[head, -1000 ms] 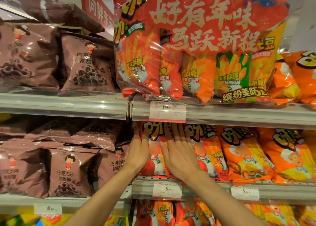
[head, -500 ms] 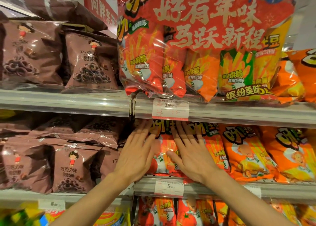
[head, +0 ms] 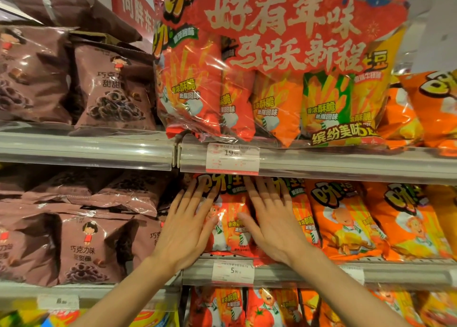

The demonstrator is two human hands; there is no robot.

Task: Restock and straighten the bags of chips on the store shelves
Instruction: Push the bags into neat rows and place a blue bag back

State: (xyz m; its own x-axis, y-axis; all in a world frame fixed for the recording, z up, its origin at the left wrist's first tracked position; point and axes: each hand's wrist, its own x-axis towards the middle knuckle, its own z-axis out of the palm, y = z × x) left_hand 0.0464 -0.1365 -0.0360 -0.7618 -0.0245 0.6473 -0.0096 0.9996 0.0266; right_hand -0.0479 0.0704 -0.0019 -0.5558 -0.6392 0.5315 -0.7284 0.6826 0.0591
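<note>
On the middle shelf, left hand [head: 184,230] and right hand [head: 273,224] press flat against red chip bag [head: 228,218]

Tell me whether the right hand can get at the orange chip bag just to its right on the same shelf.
Probably yes. The right hand lies flat and open on the red bag, holding nothing, and the orange bag stands right beside it, front uncovered, nothing between them.
</note>
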